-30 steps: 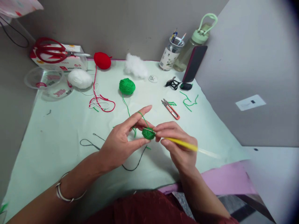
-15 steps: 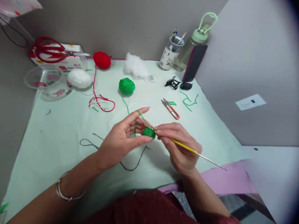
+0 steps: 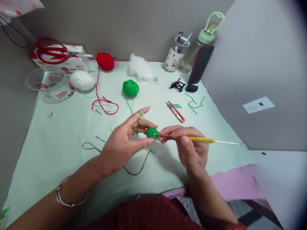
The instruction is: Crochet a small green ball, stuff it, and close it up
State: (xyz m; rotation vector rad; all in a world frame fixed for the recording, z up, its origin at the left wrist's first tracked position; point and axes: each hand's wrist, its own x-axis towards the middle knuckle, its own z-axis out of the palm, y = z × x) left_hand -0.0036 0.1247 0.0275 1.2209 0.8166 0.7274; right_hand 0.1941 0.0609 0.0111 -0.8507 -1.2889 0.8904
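Note:
Between thumb and fingers, my left hand (image 3: 127,137) pinches a small round green crochet piece (image 3: 152,133). Green yarn runs over its raised index finger and back to the green yarn ball (image 3: 130,88) on the table. My right hand (image 3: 188,143) grips a crochet hook (image 3: 201,139) with a yellow handle, held almost level. The hook's thin metal tip lies at the green piece, and I cannot tell whether it passes through a stitch. Right fingertips touch or nearly touch the piece's right edge.
Thread snips (image 3: 175,111) and green yarn scraps (image 3: 195,103) lie right of centre. A black cord (image 3: 136,174) lies beneath my hands. Behind stand a red yarn ball (image 3: 105,61), white stuffing (image 3: 139,67), a pencil jar (image 3: 174,57), a bottle (image 3: 198,48) and a phone (image 3: 200,65).
My right hand has turned the crochet hook from a downward slant to nearly level, its tip now over the front of the green piece. My left index finger has shifted slightly left and up.

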